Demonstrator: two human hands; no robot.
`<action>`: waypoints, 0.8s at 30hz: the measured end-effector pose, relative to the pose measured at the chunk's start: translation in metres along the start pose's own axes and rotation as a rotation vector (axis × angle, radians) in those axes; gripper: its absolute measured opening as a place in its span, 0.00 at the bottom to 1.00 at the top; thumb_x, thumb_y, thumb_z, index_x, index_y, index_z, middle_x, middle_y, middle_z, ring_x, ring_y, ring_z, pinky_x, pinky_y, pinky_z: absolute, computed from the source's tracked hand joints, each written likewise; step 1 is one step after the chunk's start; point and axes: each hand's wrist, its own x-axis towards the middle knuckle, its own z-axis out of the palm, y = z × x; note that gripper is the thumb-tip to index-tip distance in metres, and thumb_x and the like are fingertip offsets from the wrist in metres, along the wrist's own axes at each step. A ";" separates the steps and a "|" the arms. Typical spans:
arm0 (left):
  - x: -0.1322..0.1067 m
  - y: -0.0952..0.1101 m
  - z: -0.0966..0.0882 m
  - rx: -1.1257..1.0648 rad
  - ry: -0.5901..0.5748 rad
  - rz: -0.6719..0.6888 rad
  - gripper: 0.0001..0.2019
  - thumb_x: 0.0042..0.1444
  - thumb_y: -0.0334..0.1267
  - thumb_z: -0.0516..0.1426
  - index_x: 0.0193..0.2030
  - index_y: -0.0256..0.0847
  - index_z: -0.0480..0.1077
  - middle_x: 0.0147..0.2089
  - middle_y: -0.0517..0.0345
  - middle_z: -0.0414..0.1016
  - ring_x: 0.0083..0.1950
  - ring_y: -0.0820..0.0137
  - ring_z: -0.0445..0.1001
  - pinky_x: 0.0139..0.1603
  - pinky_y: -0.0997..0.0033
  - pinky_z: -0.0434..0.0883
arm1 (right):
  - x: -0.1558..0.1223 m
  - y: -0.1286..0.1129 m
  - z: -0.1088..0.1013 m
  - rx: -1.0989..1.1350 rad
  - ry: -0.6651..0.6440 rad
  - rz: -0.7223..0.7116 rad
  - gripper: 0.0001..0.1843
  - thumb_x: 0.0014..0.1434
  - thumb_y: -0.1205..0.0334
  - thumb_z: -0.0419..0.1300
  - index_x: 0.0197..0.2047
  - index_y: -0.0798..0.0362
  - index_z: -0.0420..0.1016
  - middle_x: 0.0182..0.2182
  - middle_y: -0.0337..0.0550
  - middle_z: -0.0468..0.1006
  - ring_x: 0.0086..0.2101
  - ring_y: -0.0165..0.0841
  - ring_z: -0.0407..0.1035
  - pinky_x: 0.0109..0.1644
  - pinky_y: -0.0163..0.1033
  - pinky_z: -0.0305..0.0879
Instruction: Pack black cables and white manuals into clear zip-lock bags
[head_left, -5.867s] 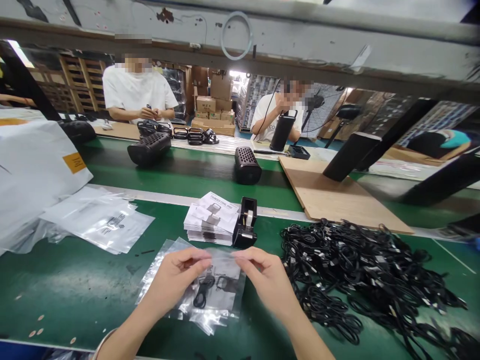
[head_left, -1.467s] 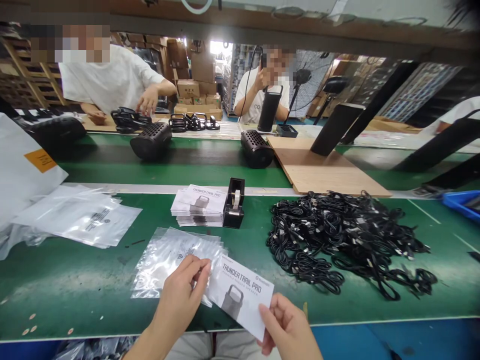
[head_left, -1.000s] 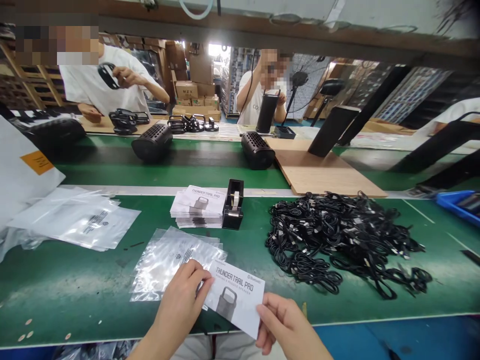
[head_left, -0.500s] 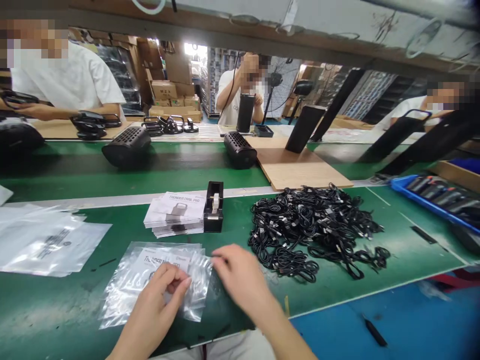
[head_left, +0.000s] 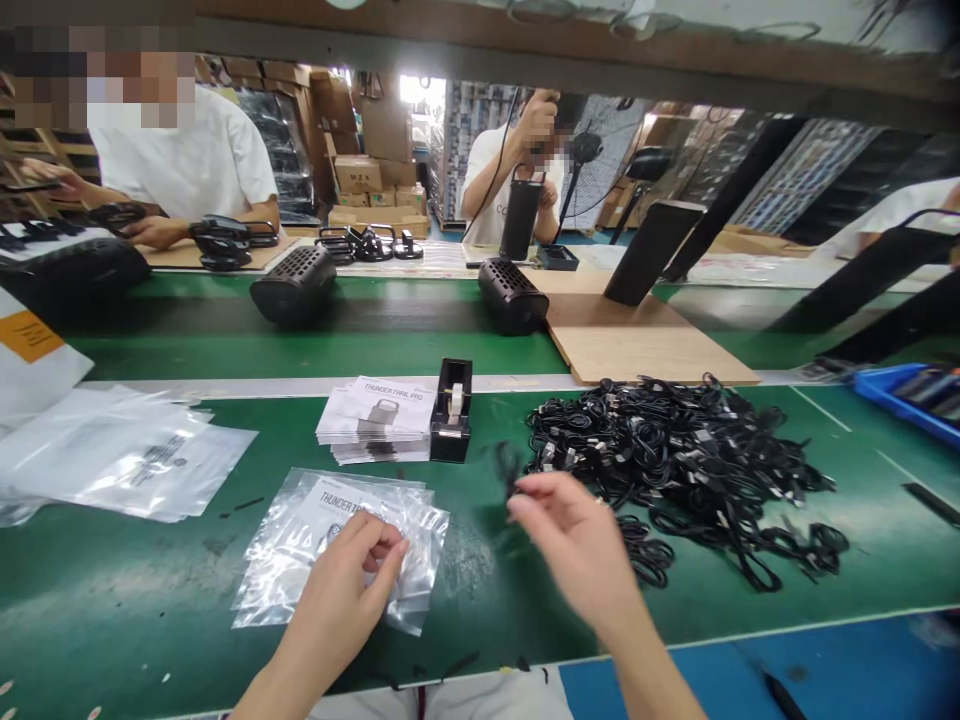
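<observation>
My left hand (head_left: 358, 565) lies over a small pile of clear plastic bags (head_left: 281, 575), its thumb and fingertips pinched on the top bag. Through that film shows a printed leaflet (head_left: 337, 495). My right hand (head_left: 574, 535) is closed on a black coiled cable (head_left: 507, 465), blurred by motion, in front of the fingertips. Just beyond it spreads a large heap of similar black cables (head_left: 675, 440) with metal plugs. A stack of printed leaflets (head_left: 379, 408) sits behind the bags, beside a black tape dispenser (head_left: 451, 430).
More plastic bags (head_left: 135, 450) lie at the left. Black speakers (head_left: 296, 287) stand on the far belt, near a wooden board (head_left: 637, 340). A blue tray (head_left: 900, 400) is at the right. Co-workers (head_left: 517, 180) work opposite, under a low overhead beam (head_left: 487, 65).
My right hand has moved from beside the bags toward the cable heap and now has a cable in its fingers. My left hand stays on the bags. The view has shifted slightly.
</observation>
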 end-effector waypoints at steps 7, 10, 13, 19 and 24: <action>-0.002 -0.009 0.000 -0.140 0.084 0.020 0.09 0.59 0.41 0.47 0.30 0.43 0.62 0.34 0.59 0.64 0.36 0.68 0.66 0.38 0.69 0.66 | -0.017 0.001 0.044 -0.074 -0.429 0.091 0.07 0.52 0.64 0.56 0.29 0.55 0.75 0.22 0.40 0.76 0.24 0.30 0.68 0.28 0.31 0.59; -0.005 -0.008 0.000 -0.169 0.128 0.029 0.09 0.58 0.42 0.48 0.30 0.43 0.64 0.38 0.57 0.64 0.42 0.66 0.67 0.42 0.67 0.66 | -0.012 -0.004 0.040 -0.152 -0.473 0.005 0.10 0.54 0.64 0.54 0.28 0.53 0.76 0.23 0.40 0.76 0.24 0.29 0.68 0.28 0.31 0.59; -0.011 0.001 0.002 -0.167 0.205 0.032 0.09 0.56 0.43 0.50 0.29 0.44 0.67 0.43 0.54 0.64 0.48 0.62 0.66 0.44 0.65 0.67 | -0.007 -0.011 0.046 -0.081 -0.468 -0.001 0.11 0.53 0.65 0.53 0.35 0.53 0.77 0.27 0.41 0.76 0.24 0.29 0.69 0.28 0.30 0.61; -0.018 0.016 0.000 -0.167 0.325 0.067 0.09 0.55 0.42 0.51 0.29 0.45 0.69 0.50 0.53 0.60 0.53 0.59 0.62 0.48 0.58 0.64 | 0.002 -0.023 0.074 0.017 -0.452 0.053 0.11 0.54 0.61 0.54 0.28 0.55 0.75 0.17 0.35 0.69 0.14 0.25 0.60 0.17 0.29 0.53; -0.008 0.020 -0.026 -0.280 0.442 0.010 0.10 0.56 0.45 0.51 0.30 0.44 0.67 0.50 0.54 0.61 0.56 0.58 0.59 0.54 0.54 0.57 | 0.011 -0.062 0.066 0.009 -0.490 -0.216 0.14 0.57 0.53 0.53 0.35 0.51 0.76 0.26 0.36 0.75 0.26 0.28 0.66 0.27 0.30 0.56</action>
